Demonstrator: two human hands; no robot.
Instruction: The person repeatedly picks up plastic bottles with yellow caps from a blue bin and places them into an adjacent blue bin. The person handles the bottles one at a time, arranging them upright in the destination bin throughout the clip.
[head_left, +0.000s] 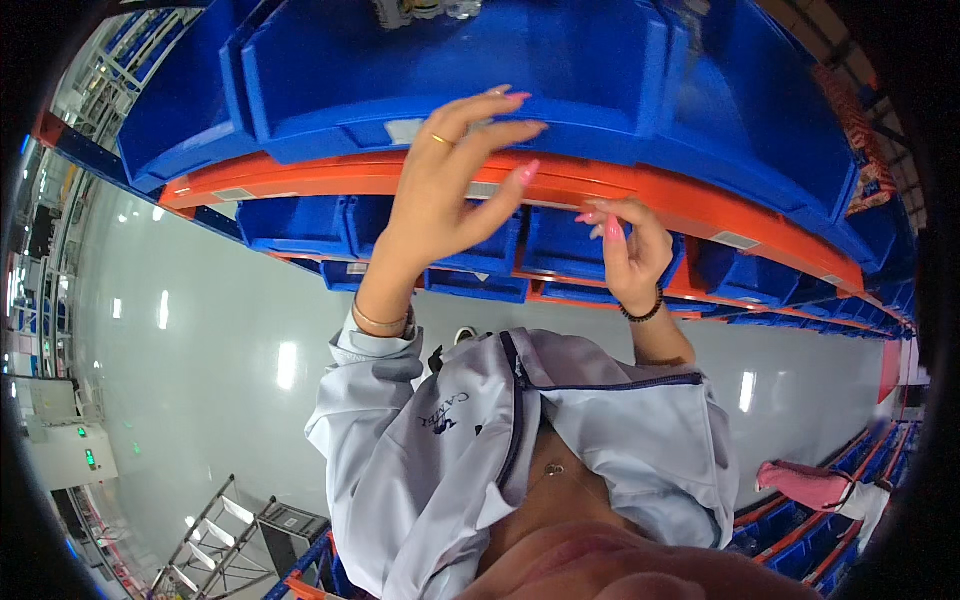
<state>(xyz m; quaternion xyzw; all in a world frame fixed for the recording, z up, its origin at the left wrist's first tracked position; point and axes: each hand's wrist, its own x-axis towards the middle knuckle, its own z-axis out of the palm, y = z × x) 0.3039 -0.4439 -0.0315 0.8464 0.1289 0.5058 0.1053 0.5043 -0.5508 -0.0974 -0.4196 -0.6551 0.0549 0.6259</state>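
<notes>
My left hand (457, 176), with a ring and pink nails, is raised in front of the lip of a large blue plastic bin (450, 82). Its fingers are apart and nothing is in it. Lower and to the right, my right hand (634, 244) hovers before the orange shelf beam (675, 196), fingers curled and a dark bead bracelet at the wrist; no object shows in its fingers. Inside the bin, at the top edge of the view, lie several small clear packages (427, 9), partly cut off.
More blue bins (296, 225) stand on lower shelf levels. A patterned red package (870, 172) is at the right. Behind are a step ladder (214, 536), a dark crate (292, 525), another rack (795, 540) and a person in pink and white (810, 486). Grey floor (225, 337) shows between.
</notes>
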